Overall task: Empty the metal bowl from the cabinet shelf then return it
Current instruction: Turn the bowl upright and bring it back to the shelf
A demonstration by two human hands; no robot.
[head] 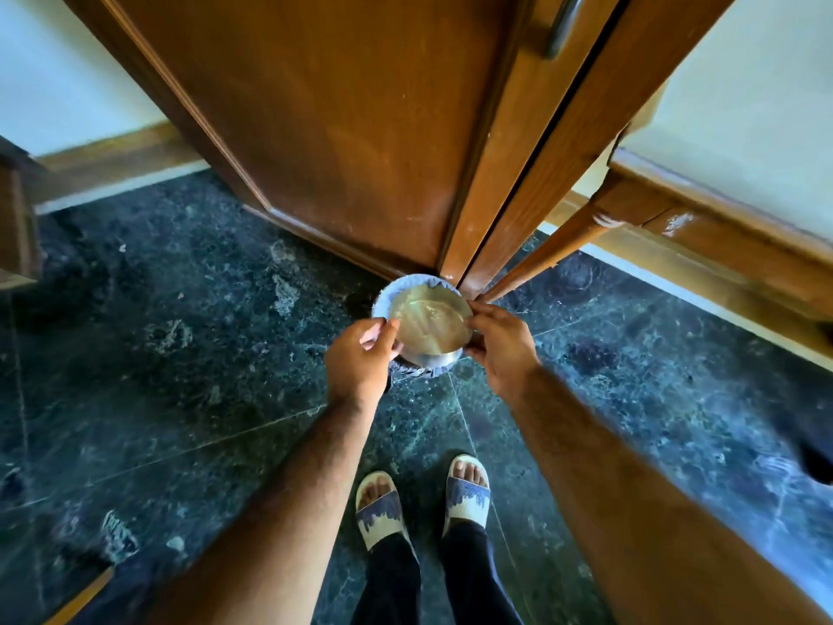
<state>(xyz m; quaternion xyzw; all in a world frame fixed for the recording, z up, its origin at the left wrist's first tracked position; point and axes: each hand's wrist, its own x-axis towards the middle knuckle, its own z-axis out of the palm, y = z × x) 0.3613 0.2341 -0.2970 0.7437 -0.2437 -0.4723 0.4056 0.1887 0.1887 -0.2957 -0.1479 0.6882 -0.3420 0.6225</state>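
Note:
I hold a small round metal bowl [430,327] in front of me, above the floor, between both hands. My left hand [360,358] pinches its left rim and my right hand [498,340] grips its right rim. The bowl's inside reflects brown wood, and I cannot tell what it contains. Directly under and behind the bowl lies a pale blue round thing [408,286], like a plate or mat, partly hidden by the bowl. The tall wooden cabinet [360,128] stands straight ahead with its doors closed; its shelf is hidden.
A metal handle [561,27] sits on the cabinet door at the top. A wooden chair or table leg [554,250] slants in from the right. Dark green marble floor [180,354] spreads all around. My sandalled feet [423,498] stand below the bowl.

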